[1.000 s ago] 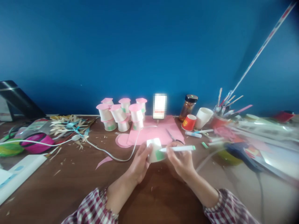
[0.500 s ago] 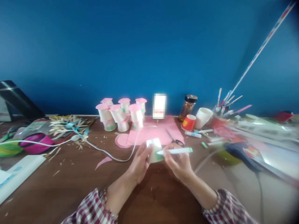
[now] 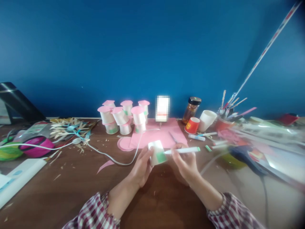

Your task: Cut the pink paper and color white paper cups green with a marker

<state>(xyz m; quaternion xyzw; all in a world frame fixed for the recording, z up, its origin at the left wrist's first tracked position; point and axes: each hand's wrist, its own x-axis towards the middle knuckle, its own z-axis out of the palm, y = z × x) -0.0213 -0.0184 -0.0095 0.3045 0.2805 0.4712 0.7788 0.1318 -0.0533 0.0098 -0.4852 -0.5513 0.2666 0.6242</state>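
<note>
the person's left hand (image 3: 143, 165) is grasping a small white paper cup (image 3: 156, 153), its fingers and thumb pinching the cup's left side. the cup is tilting in the air above the brown wooden table (image 3: 162, 200), in front of the person, and a bright green patch (image 3: 161, 156) is showing on its side. the right hand (image 3: 184, 162) is clasping a slim white marker with a green end (image 3: 183, 150) between bent fingers, and the marker's tip is pointing left at the green patch; whether it is touching, one cannot tell. behind the hands, a pair of dark-handled metal scissors (image 3: 173, 137) is lying on a flat pink paper sheet (image 3: 152, 139), the right hand partly covering the handles. farther left, stacked white paper cups with pink paper tops (image 3: 120, 117) are standing in a cluster, while a small red paper cup (image 3: 192, 125) is leaning on the right, just beside a larger white cup (image 3: 208, 121).
</note>
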